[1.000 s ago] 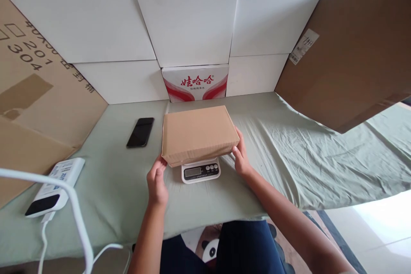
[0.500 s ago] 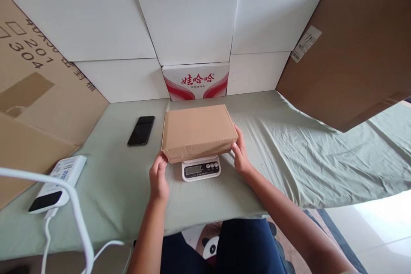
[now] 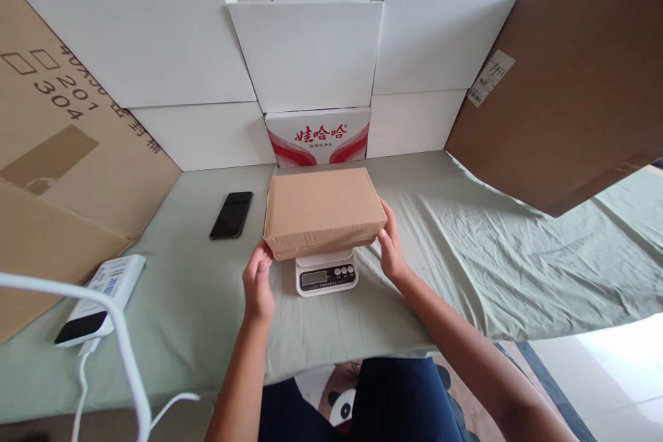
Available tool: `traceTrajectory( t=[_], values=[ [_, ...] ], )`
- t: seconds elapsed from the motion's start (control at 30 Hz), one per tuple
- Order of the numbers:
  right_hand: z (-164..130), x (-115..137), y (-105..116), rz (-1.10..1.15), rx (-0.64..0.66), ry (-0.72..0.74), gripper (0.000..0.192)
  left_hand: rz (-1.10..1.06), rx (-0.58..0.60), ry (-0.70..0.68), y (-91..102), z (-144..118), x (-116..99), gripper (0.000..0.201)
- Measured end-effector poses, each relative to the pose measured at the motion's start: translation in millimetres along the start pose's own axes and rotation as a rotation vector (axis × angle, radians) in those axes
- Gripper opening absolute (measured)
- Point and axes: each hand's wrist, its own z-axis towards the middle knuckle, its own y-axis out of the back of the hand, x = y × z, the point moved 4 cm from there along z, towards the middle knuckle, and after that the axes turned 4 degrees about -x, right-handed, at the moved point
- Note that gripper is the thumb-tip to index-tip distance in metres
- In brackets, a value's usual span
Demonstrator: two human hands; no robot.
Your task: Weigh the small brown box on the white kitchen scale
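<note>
A closed brown cardboard box (image 3: 324,204) is over a small white digital scale (image 3: 327,277), covering most of its platform. Whether the box rests on the platform or is held just above it, I cannot tell. The scale's display and several buttons show in front of the box; no digits can be read. My left hand (image 3: 258,283) grips the box's near left corner, with some fingers hidden beneath it. At the near right corner, my right hand (image 3: 391,242) holds the side, thumb on the front edge.
A black phone (image 3: 231,215) lies left of the box on the green cloth (image 3: 207,331). Farther left is a white power bank (image 3: 103,297) with a white cable (image 3: 121,338). White boxes (image 3: 311,55) line the back; large cartons (image 3: 559,97) stand on both sides.
The whole view has shifted slightly downward and right. Both hands keep their hold on the box, which sits slightly higher relative to the scale's front panel.
</note>
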Motion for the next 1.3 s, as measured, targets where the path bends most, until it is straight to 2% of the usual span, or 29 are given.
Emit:
traceTrajectory(
  t=[0.1, 0.17, 0.23, 0.33, 0.43, 0.53, 0.87, 0.97, 1.13, 1.23, 1.3],
  values=[
    [31.8, 12.3, -3.6, 0.017, -0.039, 0.058, 0.064, -0.042, 0.041, -0.068, -16.8, 38.0, -16.4, 0.065],
    [58.5, 9.5, -10.4, 0.022, -0.052, 0.079, 0.065, -0.060, 0.059, -0.090, -32.2, 70.1, -18.3, 0.065],
    [81.7, -5.3, -19.8, 0.040, -0.055, 0.062, 0.072, -0.074, 0.073, -0.067, -48.2, 98.5, -7.5, 0.066],
    [99.9, -39.8, -31.6, 0.055, -0.079, -0.007, 0.080, -0.095, 0.034, 0.022, -63.6, 122.7, 25.2, 0.068],
    [100.0, -67.1, -36.2, 0.030, -0.073, -0.043, 0.080, -0.100, 0.011, 0.072, -67.6, 126.8, 54.5, 0.064],
    [95.7, -78.9, -34.6, 0.008, -0.059, -0.057, 0.078, -0.098, 0.007, 0.085, -65.5, 125.1, 67.5, 0.062],
    [95.7, -91.5, -37.6, 0.036, -0.051, -0.122, 0.078, -0.085, 0.013, 0.107, -65.6, 128.3, 73.0, 0.064],
    [98.2, -101.7, -32.0, 0.050, -0.085, -0.169, 0.079, -0.091, -0.009, 0.079, -54.1, 133.2, 68.2, 0.068],
    [105.9, -118.1, -5.7, 0.057, -0.226, -0.274, 0.077, -0.091, -0.092, 0.070, -30.6, 144.8, 61.1, 0.071],
    [106.3, -120.5, 0.6, 0.098, -0.242, -0.336, 0.077, -0.094, -0.049, 0.111, -32.9, 145.9, 65.1, 0.072],
    [103.9, -117.2, -4.5, 0.134, -0.184, -0.345, 0.074, -0.084, 0.002, 0.148, -39.2, 143.6, 70.8, 0.074]
  ],
)
